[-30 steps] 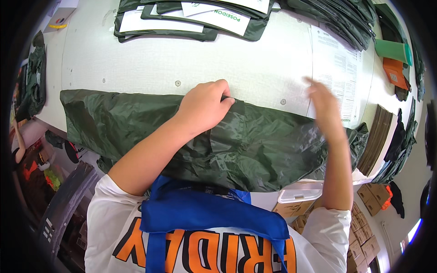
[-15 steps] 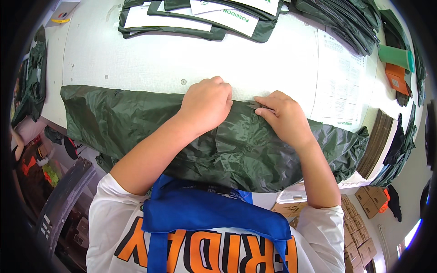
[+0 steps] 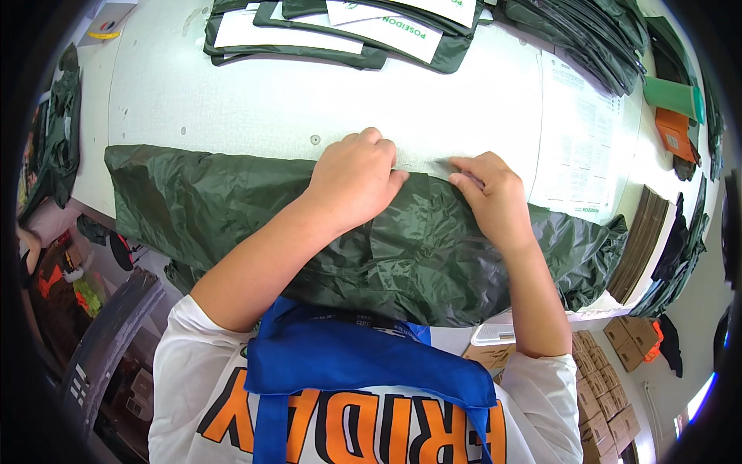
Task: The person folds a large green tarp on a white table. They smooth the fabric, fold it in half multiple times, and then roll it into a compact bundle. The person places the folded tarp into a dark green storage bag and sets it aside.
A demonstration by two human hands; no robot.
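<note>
A long piece of dark green, shiny, wrinkled fabric lies across the near side of the white table and drapes over its front edge. My left hand is closed on the fabric's far edge, thumb and fingers pinched together. To its right, my right hand is closed around a pair of small thread snips. Their pointed metal tip sticks out to the left, just beyond the fabric's far edge. Most of the snips is hidden inside my fingers.
Dark green packs with white cards lie at the far side, beside a stack of folded green pieces. Printed sheets lie on the right. A green cup, an orange box and a brown cardboard stack line the right edge.
My right hand with the snips has moved slightly right and away from the fabric's edge. My left hand stays at the edge, its thumb now showing more.
</note>
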